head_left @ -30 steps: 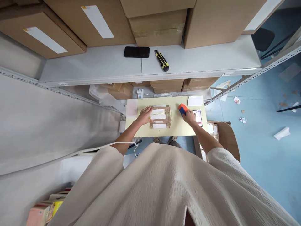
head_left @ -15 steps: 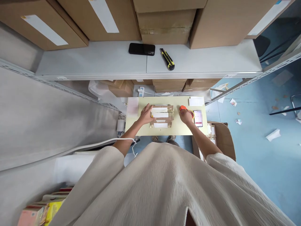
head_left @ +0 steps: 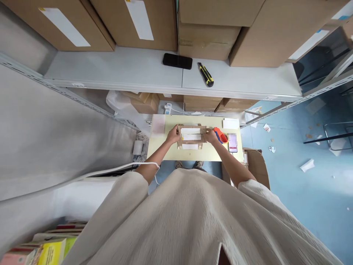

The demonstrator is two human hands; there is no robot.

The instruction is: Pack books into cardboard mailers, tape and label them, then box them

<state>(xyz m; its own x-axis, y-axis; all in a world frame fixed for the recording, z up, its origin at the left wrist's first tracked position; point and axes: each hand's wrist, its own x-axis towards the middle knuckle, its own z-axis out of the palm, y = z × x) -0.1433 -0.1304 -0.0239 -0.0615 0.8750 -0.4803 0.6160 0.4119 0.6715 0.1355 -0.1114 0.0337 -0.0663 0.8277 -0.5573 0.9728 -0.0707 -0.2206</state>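
My left hand [head_left: 173, 135] is closed on the left end of a small cardboard box [head_left: 191, 137] with a white label and brown tape. At its right end, the fingers of my right hand [head_left: 210, 135] are closed on the same box. Another white-labelled small box [head_left: 190, 146] shows just below it, partly covered. An orange and blue tape dispenser [head_left: 220, 135] lies on the pale yellow table [head_left: 168, 152], right beside my right hand. Farther right is a phone with a lit screen [head_left: 232, 142].
A grey shelf [head_left: 116, 70] crosses above the table, carrying large cartons [head_left: 209, 40], a black phone [head_left: 177, 61] and a yellow-black utility knife [head_left: 205, 74]. White paper slips [head_left: 231, 123] lie at the table's back right. An open carton [head_left: 256, 165] stands at lower right.
My right hand has let go of the tape dispenser and moved left to the box's right end. My left hand has shifted to its left end. The view has turned slightly.
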